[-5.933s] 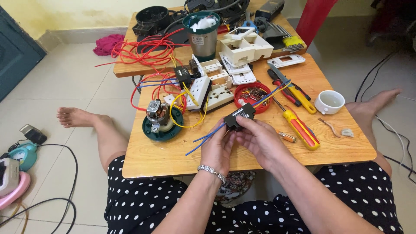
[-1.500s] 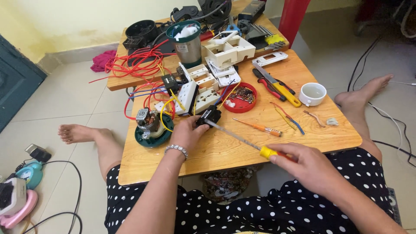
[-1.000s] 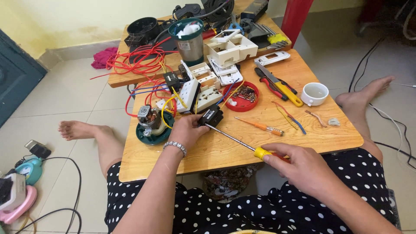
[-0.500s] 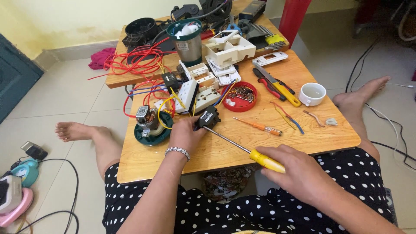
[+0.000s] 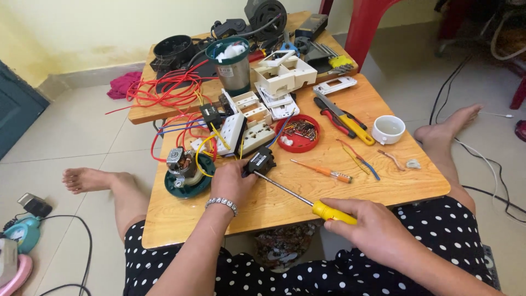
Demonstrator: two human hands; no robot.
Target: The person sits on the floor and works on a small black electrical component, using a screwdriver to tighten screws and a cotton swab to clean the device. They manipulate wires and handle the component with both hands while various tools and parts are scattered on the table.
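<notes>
Screwdriver [image 5: 307, 199], gripped by right hand [image 5: 368, 227], meets black switch block [image 5: 261, 161] clamped in left hand [image 5: 233, 182] fingers; fastening appears unfinished.

A single camera, worn on the person's head, looks steeply down and forward over the lap onto the low light-wooden table [image 5: 383, 181], close enough that both forearms fill the lower frame. The view reaches across the cluttered tabletop to the tiled floor and yellow wall [image 5: 82, 27] beyond.
</notes>
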